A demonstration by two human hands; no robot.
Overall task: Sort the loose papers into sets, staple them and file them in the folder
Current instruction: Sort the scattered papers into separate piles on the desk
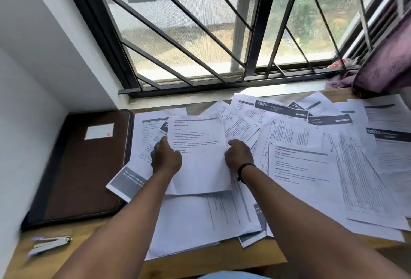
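Head view, looking down over both forearms: each grip is closed on the same white printed sheet of paper point(200, 151), held at the middle of the frame. The left hand point(165, 160) pinches its left edge, fingers curled with the knuckles up; the right hand point(239, 156), a dark band at the wrist, pinches the right edge with the thumb on top. Whether that sheet is single or several together I cannot tell. Both arms reach forward from the bottom of the frame, roughly parallel, wrists low over the pile.

Paper like this should be light, limp and slick against its neighbours, so I would judge an edge pinch with two hands, as here, the sensible hold; one corner alone would let it sag and crease.

Beneath and to the right, the loose white printed papers point(311, 167) lie fanned and overlapping across the wooden desk point(195, 265), some with dark header bands. The closed dark brown zip folder with a white label point(84, 163) lies flat at the left, touching the pile's edge. The silver stapler point(50, 245) sits at lower left, well apart from the papers. A barred window fills the upper frame, purple cloth point(387, 67) at upper right.
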